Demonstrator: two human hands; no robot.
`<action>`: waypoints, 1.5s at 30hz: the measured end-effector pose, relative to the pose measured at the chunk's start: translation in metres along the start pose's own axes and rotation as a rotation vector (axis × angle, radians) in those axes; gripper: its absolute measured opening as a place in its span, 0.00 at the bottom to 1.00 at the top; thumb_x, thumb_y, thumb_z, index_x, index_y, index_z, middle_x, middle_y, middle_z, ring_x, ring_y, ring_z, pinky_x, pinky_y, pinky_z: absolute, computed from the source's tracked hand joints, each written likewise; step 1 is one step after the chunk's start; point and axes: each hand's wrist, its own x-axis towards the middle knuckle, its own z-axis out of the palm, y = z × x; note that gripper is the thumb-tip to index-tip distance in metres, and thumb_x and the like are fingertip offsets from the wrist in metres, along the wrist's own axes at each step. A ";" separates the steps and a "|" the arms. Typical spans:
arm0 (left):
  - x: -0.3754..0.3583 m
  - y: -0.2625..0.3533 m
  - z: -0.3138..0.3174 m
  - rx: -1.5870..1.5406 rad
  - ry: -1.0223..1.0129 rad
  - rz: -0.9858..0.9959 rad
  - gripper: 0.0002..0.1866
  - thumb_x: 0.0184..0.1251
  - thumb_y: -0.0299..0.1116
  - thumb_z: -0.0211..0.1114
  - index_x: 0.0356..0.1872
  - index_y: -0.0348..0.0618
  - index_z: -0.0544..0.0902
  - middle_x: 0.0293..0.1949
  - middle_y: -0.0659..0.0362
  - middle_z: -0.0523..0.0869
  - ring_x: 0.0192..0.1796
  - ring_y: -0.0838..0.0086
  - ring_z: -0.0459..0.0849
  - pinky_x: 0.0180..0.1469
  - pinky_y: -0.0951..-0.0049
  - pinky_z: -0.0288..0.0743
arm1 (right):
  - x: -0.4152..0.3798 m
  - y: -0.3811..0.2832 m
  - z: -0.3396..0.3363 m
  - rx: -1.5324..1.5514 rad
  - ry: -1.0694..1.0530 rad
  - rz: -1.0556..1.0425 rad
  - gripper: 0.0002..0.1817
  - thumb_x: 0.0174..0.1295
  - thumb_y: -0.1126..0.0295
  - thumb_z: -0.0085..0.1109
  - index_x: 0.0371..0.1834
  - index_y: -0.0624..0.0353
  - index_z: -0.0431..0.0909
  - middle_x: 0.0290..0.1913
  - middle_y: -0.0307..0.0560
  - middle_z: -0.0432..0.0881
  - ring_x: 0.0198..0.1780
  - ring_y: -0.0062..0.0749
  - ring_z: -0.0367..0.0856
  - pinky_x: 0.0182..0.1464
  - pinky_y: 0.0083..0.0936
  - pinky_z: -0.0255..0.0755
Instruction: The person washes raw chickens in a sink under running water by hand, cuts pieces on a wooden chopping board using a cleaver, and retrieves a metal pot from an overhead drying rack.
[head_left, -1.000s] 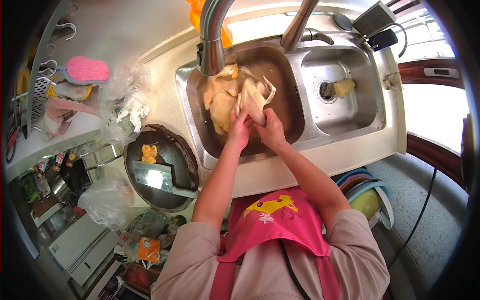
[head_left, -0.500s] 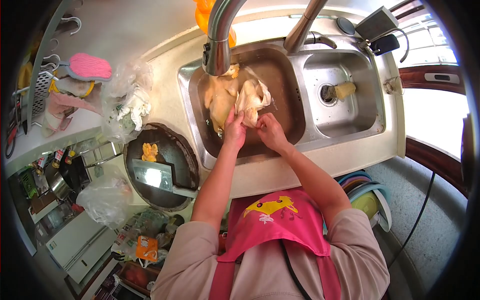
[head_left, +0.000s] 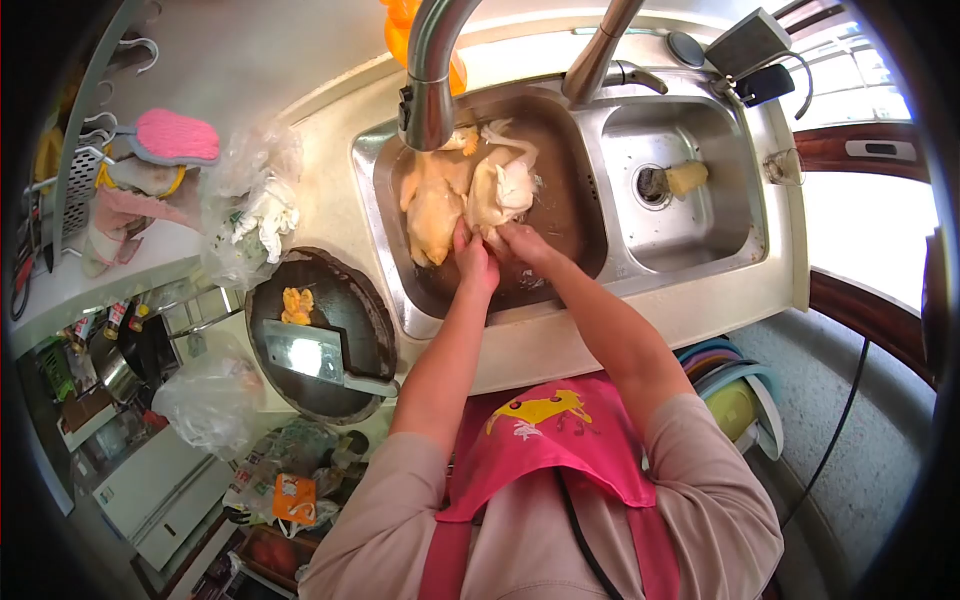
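A pale plucked chicken [head_left: 503,188] lies in brownish water [head_left: 570,200] in the left basin [head_left: 368,165] of a steel sink. Its near end is held between my left hand [head_left: 478,260] and my right hand [head_left: 528,246]. The fingers of both hands are curled against the bird and partly hidden by it. Just left of it, a second, yellower plucked chicken [head_left: 435,205] rests in the same basin, with no hand on it. A faucet head [head_left: 428,118] hangs over the basin's far left corner.
On the left, a cleaver [head_left: 305,352] and a yellow lump [head_left: 298,306] lie on a round dark board [head_left: 350,290]. The right basin [head_left: 690,235] holds a sponge [head_left: 687,178] near its drain. Plastic bags [head_left: 255,190] sit left of the sink. An orange bottle [head_left: 398,40] stands behind the faucet.
The held chicken has turned, and its near end has come down slightly toward me. Both hands have moved a little lower, with the right wrist closer to the left one.
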 end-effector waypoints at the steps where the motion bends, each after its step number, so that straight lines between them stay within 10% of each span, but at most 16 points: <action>1: -0.001 0.001 0.004 0.039 0.053 -0.018 0.27 0.78 0.29 0.48 0.76 0.52 0.55 0.68 0.53 0.69 0.64 0.62 0.74 0.63 0.61 0.73 | -0.002 0.002 0.006 -0.124 0.045 -0.070 0.20 0.70 0.58 0.47 0.51 0.65 0.78 0.48 0.62 0.83 0.53 0.54 0.82 0.53 0.41 0.74; 7: -0.006 -0.023 -0.009 0.606 0.058 0.142 0.34 0.72 0.36 0.58 0.75 0.41 0.54 0.71 0.48 0.65 0.69 0.63 0.68 0.68 0.66 0.65 | 0.003 0.041 0.011 -0.630 -0.066 -0.543 0.23 0.66 0.55 0.55 0.49 0.68 0.78 0.47 0.70 0.81 0.51 0.58 0.82 0.52 0.43 0.76; 11: 0.021 -0.022 -0.039 0.609 0.011 -0.193 0.13 0.74 0.37 0.57 0.53 0.42 0.74 0.38 0.58 0.82 0.30 0.72 0.80 0.29 0.68 0.75 | -0.026 0.003 -0.013 -0.217 0.068 -0.157 0.36 0.61 0.50 0.64 0.62 0.68 0.68 0.54 0.69 0.79 0.55 0.59 0.79 0.54 0.42 0.76; 12: -0.009 0.005 0.000 0.506 0.126 -0.193 0.10 0.75 0.38 0.56 0.44 0.42 0.77 0.24 0.62 0.76 0.19 0.78 0.71 0.17 0.71 0.63 | -0.033 -0.006 -0.014 0.042 0.220 -0.128 0.39 0.59 0.49 0.65 0.65 0.68 0.65 0.56 0.69 0.77 0.57 0.60 0.78 0.55 0.41 0.76; 17: -0.002 -0.013 -0.026 1.209 -0.079 0.243 0.18 0.75 0.45 0.56 0.46 0.37 0.80 0.28 0.53 0.83 0.27 0.65 0.81 0.29 0.62 0.74 | 0.004 -0.018 0.021 -0.181 0.747 -0.034 0.47 0.61 0.47 0.64 0.72 0.67 0.52 0.68 0.67 0.65 0.59 0.65 0.75 0.53 0.42 0.77; 18: -0.004 -0.010 -0.029 1.321 -0.113 0.327 0.19 0.75 0.45 0.56 0.46 0.36 0.80 0.29 0.51 0.83 0.29 0.62 0.82 0.33 0.61 0.76 | 0.008 -0.025 0.020 -0.149 0.836 -0.062 0.39 0.57 0.55 0.68 0.66 0.66 0.62 0.60 0.70 0.74 0.61 0.62 0.74 0.61 0.42 0.71; 22: -0.020 0.031 -0.011 1.507 -0.088 0.279 0.19 0.71 0.42 0.61 0.47 0.33 0.81 0.40 0.45 0.85 0.44 0.53 0.84 0.48 0.58 0.75 | 0.050 0.023 -0.022 -0.170 0.411 -0.017 0.20 0.60 0.70 0.61 0.54 0.66 0.74 0.45 0.56 0.85 0.49 0.51 0.85 0.50 0.38 0.78; 26: -0.022 0.029 -0.005 1.272 -0.043 0.614 0.25 0.66 0.42 0.67 0.58 0.38 0.76 0.53 0.44 0.80 0.57 0.52 0.79 0.56 0.57 0.73 | -0.005 0.011 -0.024 0.377 0.317 -0.083 0.17 0.59 0.78 0.59 0.52 0.66 0.77 0.46 0.51 0.85 0.46 0.34 0.84 0.45 0.30 0.80; 29: -0.007 0.008 0.003 1.255 0.000 0.461 0.39 0.60 0.42 0.70 0.69 0.37 0.61 0.60 0.40 0.70 0.63 0.43 0.68 0.68 0.54 0.62 | -0.027 0.005 -0.016 0.635 0.278 -0.025 0.15 0.58 0.79 0.61 0.49 0.66 0.79 0.44 0.48 0.84 0.42 0.27 0.83 0.42 0.26 0.79; 35: 0.010 0.008 0.020 1.491 -0.056 0.362 0.52 0.54 0.49 0.74 0.72 0.36 0.51 0.61 0.34 0.69 0.64 0.42 0.70 0.63 0.52 0.69 | -0.043 0.008 -0.005 0.355 0.422 -0.063 0.17 0.56 0.80 0.62 0.50 0.66 0.77 0.42 0.47 0.84 0.40 0.25 0.82 0.41 0.23 0.79; 45: 0.035 0.006 -0.027 1.570 -0.392 0.548 0.27 0.61 0.48 0.68 0.50 0.35 0.73 0.39 0.42 0.84 0.41 0.50 0.86 0.39 0.55 0.78 | -0.039 0.010 0.002 0.004 0.365 -0.246 0.23 0.52 0.70 0.73 0.50 0.66 0.78 0.42 0.47 0.84 0.41 0.24 0.82 0.45 0.24 0.78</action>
